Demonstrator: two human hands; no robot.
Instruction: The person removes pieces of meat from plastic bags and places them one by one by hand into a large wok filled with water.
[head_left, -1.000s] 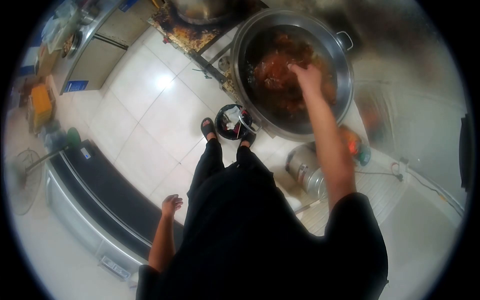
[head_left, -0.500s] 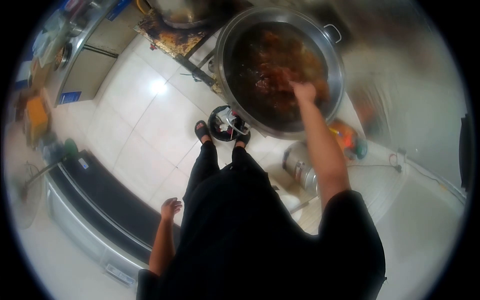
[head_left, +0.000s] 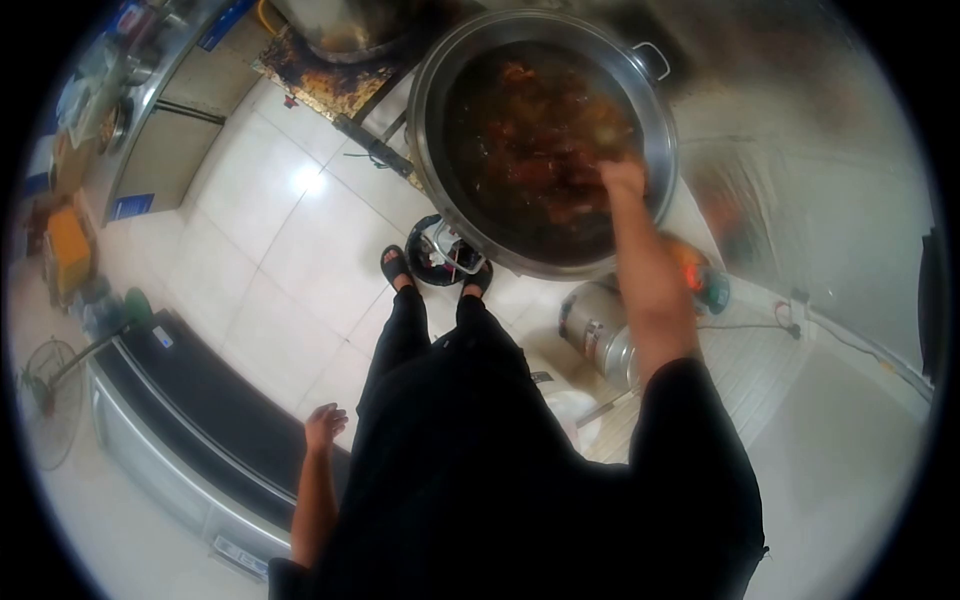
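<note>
A large round metal pot (head_left: 425, 110) holds dark brown liquid with reddish-brown pieces (head_left: 530, 125) in it that look like meat. My right hand (head_left: 625, 178) reaches in over the right side of the pot, its fingertips at the liquid's surface beside the pieces. Motion blur and the liquid hide whether those fingers grip anything. My left hand (head_left: 325, 425) hangs low at my left side with nothing in it, its fingers loosely apart, near a long dark-topped counter (head_left: 215, 400).
A black bin (head_left: 432, 262) with rubbish stands by my feet, below the pot's rim. Left of the pot is a stained stove top (head_left: 325, 75) with another pot. A metal canister (head_left: 600, 330) sits under my right arm. A strainer (head_left: 50, 405) lies at far left.
My right hand has shifted slightly right within the pot, towards its right wall. The view has moved a little, and my left hand still hangs at my side.
</note>
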